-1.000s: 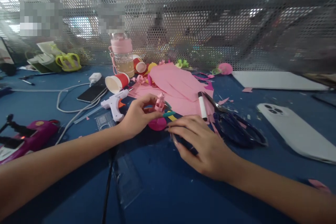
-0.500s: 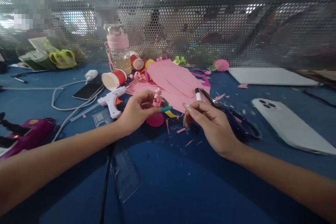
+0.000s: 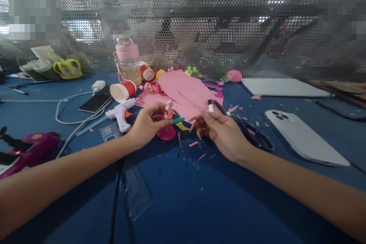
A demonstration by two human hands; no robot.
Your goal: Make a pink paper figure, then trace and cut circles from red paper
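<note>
My left hand (image 3: 145, 124) is closed, its thumb and fingers pinching a pink paper curl (image 3: 169, 109) upright. Its thumb ends in a long teal nail. Just below the curl is a bright pink disc (image 3: 166, 133); whether the two are joined I cannot tell. To the right, my right hand (image 3: 224, 131) hovers with bent fingers slightly apart and nothing clearly visible between them. Pink paper sheets (image 3: 183, 84) lie behind both hands. Beside the right hand are a white tube with a black cap (image 3: 211, 105) and dark-handled scissors (image 3: 254, 135).
A white glue gun (image 3: 121, 115), a paper cup (image 3: 123, 90) and a bottle (image 3: 127, 65) stand left of the paper. Farther left are a black phone (image 3: 95, 99) and a purple power strip (image 3: 40, 148). A white phone (image 3: 305, 137) lies right; paper scraps (image 3: 193, 144) dot the table.
My right hand has moved slightly left, towards the left hand, and its fingers have turned. The left hand keeps hold of the paper curl. The whole view has shifted a little.
</note>
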